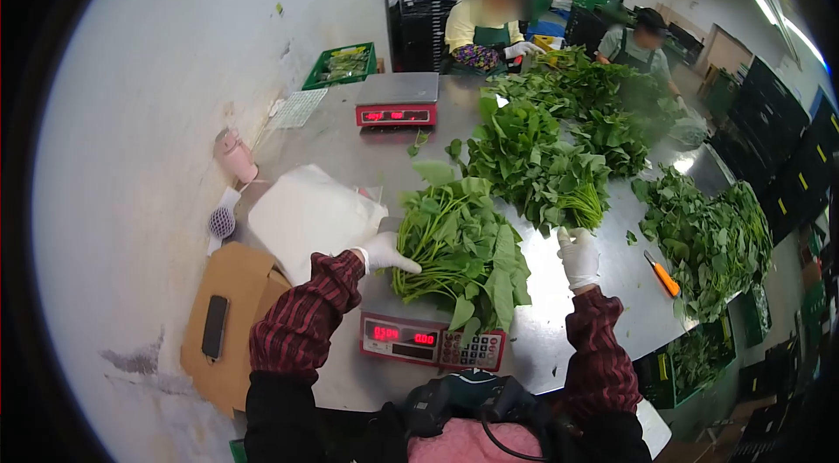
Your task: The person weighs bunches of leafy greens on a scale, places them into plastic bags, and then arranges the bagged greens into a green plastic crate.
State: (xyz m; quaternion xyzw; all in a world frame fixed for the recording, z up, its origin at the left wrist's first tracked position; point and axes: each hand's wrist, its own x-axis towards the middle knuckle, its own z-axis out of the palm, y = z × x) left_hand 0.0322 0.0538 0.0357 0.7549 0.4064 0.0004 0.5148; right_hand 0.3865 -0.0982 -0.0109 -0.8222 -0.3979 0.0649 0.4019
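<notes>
A bunch of leafy greens (pixel 459 244) with long stems lies on a red digital scale (pixel 433 342), covering its pan. My left hand (pixel 384 253), in a white glove, is at the stem side of this bunch, its thumb over the stems and its other fingers mostly hidden. To the right, my gloved right hand (pixel 578 258) is over the bare metal, just below the cut stems of the big pile of greens (pixel 542 161). Its fingers are curled together; whatever may be between them is too small to make out. The scale display is lit red.
White sheets (pixel 310 214) and a cardboard piece (pixel 227 314) with a black phone-like object lie left. A second scale (pixel 397 100) stands farther back. An orange-handled knife (pixel 664 275) lies beside more greens (pixel 712 240) at right. Two people work across the metal table (pixel 546 323).
</notes>
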